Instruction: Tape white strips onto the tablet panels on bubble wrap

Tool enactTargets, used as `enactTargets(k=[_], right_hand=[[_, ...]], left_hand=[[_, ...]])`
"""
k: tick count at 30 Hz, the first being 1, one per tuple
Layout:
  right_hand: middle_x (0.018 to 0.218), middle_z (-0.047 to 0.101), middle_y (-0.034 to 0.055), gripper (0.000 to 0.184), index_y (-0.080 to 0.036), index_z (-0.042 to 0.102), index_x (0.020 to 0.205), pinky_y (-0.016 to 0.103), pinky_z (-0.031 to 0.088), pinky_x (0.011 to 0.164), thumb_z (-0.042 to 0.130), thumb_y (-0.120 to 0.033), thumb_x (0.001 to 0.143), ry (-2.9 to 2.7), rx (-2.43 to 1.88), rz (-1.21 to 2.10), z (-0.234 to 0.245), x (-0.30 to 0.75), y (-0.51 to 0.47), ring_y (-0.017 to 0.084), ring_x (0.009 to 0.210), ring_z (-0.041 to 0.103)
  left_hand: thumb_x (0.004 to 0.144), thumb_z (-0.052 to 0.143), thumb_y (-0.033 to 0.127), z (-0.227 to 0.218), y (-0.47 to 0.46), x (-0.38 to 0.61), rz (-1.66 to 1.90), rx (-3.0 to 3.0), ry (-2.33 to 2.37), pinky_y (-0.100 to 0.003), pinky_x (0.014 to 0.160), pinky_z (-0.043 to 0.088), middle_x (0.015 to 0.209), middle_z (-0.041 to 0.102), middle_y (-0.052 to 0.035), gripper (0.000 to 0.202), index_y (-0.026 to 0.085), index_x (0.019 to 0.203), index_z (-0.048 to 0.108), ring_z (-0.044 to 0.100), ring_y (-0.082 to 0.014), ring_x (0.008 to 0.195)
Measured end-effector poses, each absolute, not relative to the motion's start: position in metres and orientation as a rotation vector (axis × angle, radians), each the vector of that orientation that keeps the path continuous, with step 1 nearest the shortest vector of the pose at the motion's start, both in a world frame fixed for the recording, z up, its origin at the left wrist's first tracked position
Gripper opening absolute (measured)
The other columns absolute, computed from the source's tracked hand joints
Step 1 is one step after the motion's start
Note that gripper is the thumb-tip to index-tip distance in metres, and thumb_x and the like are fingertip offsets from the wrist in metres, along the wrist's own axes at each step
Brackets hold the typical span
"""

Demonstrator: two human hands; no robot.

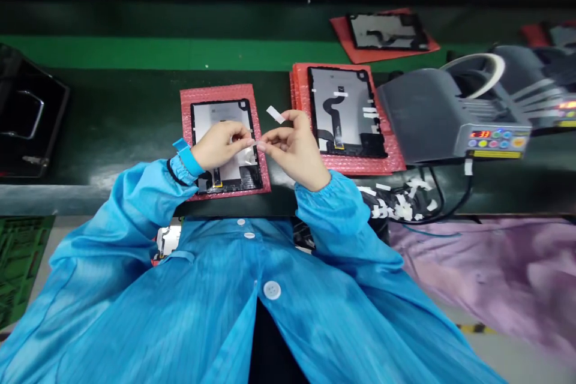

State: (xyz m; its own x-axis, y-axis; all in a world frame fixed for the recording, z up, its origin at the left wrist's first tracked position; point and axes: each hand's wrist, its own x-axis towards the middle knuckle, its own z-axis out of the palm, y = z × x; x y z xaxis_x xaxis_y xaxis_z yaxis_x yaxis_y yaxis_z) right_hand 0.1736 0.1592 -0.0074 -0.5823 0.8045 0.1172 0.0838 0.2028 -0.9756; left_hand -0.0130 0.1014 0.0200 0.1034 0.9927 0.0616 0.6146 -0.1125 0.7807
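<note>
Both of my hands meet above a tablet-like screen panel [231, 165] with a silver back and black edges, which lies on a pink bubble-wrap sheet [191, 98]. My left hand [221, 145] is closed in a pinch, wearing a blue wristband, and its fingertips touch those of the other hand. Whatever lies between them is too small to make out. Also closed is my right hand [300, 150], just off the panel's right side. A small white strip [275, 114] sticks out from its fingers. My left hand hides part of the panel.
To the right, a similar panel [348, 111] rests on stacked pink bubble wrap. Beyond it stands a grey machine [427, 114] with a lit display and a cable. White scraps [400, 207] are heaped at the bench edge. A black case [27, 114] stands far left; more panels [387, 31] lie behind.
</note>
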Motion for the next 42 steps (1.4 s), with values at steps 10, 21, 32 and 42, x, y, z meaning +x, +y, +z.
enactTargets(k=[10,21,32,42], right_hand=[[0.075,0.055,-0.0069,0.055,-0.026,0.036,0.099,0.026,0.052,0.066,0.081,-0.036,0.067,-1.612,-1.015,1.578,-0.018,0.164,0.164,0.011,0.069,0.062],[0.065,0.056,-0.0100,0.044,-0.024,0.035,0.101,0.027,0.048,0.064,0.064,-0.015,0.069,-1.749,-1.213,1.313,-0.049,0.151,0.177,0.012,0.060,0.060],[0.063,0.055,-0.0085,0.039,-0.024,0.035,0.099,0.027,0.043,0.064,0.057,-0.011,0.069,-1.877,-1.269,1.180,-0.054,0.146,0.174,0.013,0.059,0.057],[0.067,0.046,-0.0103,0.055,-0.025,0.039,0.095,0.027,0.039,0.061,0.078,-0.016,0.057,-1.837,-1.329,1.237,-0.057,0.160,0.195,0.010,0.058,0.045]], left_hand=[[0.088,0.059,0.033,0.006,0.107,-0.016,0.728,1.697,1.651,-0.026,0.066,0.043,0.069,0.062,0.0006,0.021,0.015,0.079,0.064,0.054,-0.0129,0.065],[0.091,0.054,0.026,-0.012,0.123,0.001,0.301,1.841,1.997,-0.049,0.096,0.044,0.104,0.064,-0.0149,0.020,0.014,0.085,0.069,0.051,-0.0344,0.115],[0.094,0.052,0.024,-0.010,0.123,0.008,0.174,1.825,2.028,-0.052,0.101,0.038,0.112,0.061,-0.0177,0.022,0.012,0.088,0.069,0.045,-0.0386,0.122],[0.082,0.066,0.022,-0.016,0.122,0.004,0.350,1.750,2.095,-0.050,0.099,0.038,0.111,0.062,-0.0134,0.009,0.015,0.088,0.067,0.048,-0.0365,0.118]])
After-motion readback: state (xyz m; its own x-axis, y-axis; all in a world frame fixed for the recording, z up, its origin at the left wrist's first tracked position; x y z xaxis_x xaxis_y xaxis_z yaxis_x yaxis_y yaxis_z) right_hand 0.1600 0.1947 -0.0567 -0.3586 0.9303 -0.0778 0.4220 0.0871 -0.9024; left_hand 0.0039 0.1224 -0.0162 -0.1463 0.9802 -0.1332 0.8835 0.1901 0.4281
